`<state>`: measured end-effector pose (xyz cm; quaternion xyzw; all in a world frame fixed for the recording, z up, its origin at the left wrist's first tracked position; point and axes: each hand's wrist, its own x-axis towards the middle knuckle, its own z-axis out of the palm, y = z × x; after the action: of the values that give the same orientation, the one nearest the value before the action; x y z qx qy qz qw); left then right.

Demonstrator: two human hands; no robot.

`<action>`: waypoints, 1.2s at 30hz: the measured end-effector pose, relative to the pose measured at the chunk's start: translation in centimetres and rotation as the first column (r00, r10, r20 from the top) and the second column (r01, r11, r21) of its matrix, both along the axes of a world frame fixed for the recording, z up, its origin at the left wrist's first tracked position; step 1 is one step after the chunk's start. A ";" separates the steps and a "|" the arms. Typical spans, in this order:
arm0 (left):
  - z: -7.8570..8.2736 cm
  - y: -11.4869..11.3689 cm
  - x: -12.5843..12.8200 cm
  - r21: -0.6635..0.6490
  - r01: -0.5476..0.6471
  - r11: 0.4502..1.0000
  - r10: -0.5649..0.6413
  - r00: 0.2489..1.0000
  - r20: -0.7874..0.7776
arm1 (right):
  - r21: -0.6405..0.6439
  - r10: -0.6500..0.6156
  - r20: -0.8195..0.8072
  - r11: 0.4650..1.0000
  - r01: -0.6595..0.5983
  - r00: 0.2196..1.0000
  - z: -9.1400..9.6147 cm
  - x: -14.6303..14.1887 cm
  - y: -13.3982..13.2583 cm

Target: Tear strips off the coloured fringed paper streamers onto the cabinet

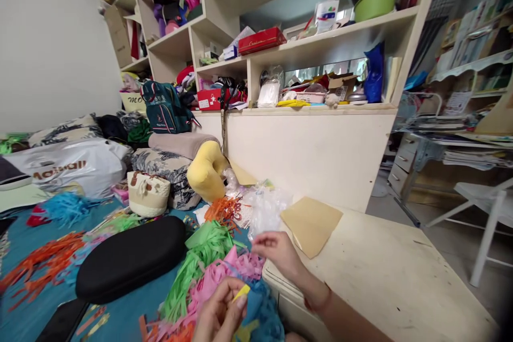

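My left hand (pixel 221 311), low in the middle of the view, pinches a small yellow strip (pixel 242 293) between thumb and fingers. It is over a heap of shredded streamers. My right hand (pixel 281 254) is higher and to the right, above the corner of the pale wooden surface. Its fingers are curled together at the tips, and whatever they may hold is too small to make out. Under and beside my hands lie pink streamers (pixel 212 280), green streamers (pixel 200 256) and blue streamers (pixel 262 312).
A black oval case (pixel 130 259) and a dark phone-like slab (pixel 62 321) lie left on the teal cloth. Brown paper (pixel 312 224) rests on the wooden surface (pixel 385 272), beside clear plastic wrapping (pixel 270 208). Behind are a yellow neck pillow (pixel 206 171), a woven bag (pixel 148 195) and shelves (pixel 320 112).
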<state>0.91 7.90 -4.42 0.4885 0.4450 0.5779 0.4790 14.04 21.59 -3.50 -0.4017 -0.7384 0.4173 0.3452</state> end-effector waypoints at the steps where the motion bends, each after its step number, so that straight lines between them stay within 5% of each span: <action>1: -0.1 -0.3 0.5 0.019 -0.012 1.000 0.012 1.000 -0.028 | -0.025 0.026 -0.060 0.999 -0.028 0.998 0.0 0.8 -2.3; 4: -0.4 -1.4 2.0 0.062 -0.022 0.998 0.029 0.994 -0.109 | -0.075 0.054 -0.290 0.994 -0.079 0.955 -0.2 3.1 -7.9; 8: -0.5 -3.3 3.1 0.146 -0.012 0.989 0.045 0.974 -0.221 | 0.009 0.069 -0.628 0.997 -0.081 0.775 0.1 4.6 -11.8; 14: -0.7 -6.6 3.7 0.448 -0.022 0.894 0.209 0.904 -0.372 | 0.289 0.146 -0.582 0.957 0.036 0.800 0.8 5.0 -16.0; 17: -0.5 -8.2 4.1 0.584 -0.014 0.812 0.301 0.867 -0.397 | 0.324 0.064 -0.551 0.935 0.143 0.832 0.7 5.3 -18.3; 20: -0.2 -9.5 4.3 0.647 0.036 0.761 0.325 0.842 -0.429 | 0.360 -0.020 -0.533 0.900 0.248 0.846 0.4 5.8 -20.1; 23: -0.1 -10.4 4.6 0.626 0.120 0.771 0.280 0.819 -0.501 | 0.398 -0.050 -0.523 0.868 0.296 0.851 0.1 6.3 -21.4; 30: -1.0 -11.5 5.8 0.421 0.109 0.900 0.172 0.799 -0.576 | 0.108 -0.136 -0.580 0.964 0.241 0.803 -0.4 6.8 -22.3; 36: -0.6 -11.1 5.4 0.341 0.365 0.866 -0.061 0.755 -0.653 | -0.065 -0.119 -0.466 0.993 0.100 0.877 -1.4 7.9 -21.8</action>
<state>6.26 -3.25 -4.99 0.7967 0.3714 0.4101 0.2432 21.98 -0.21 -4.94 -0.3367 -0.6009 0.4960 0.5287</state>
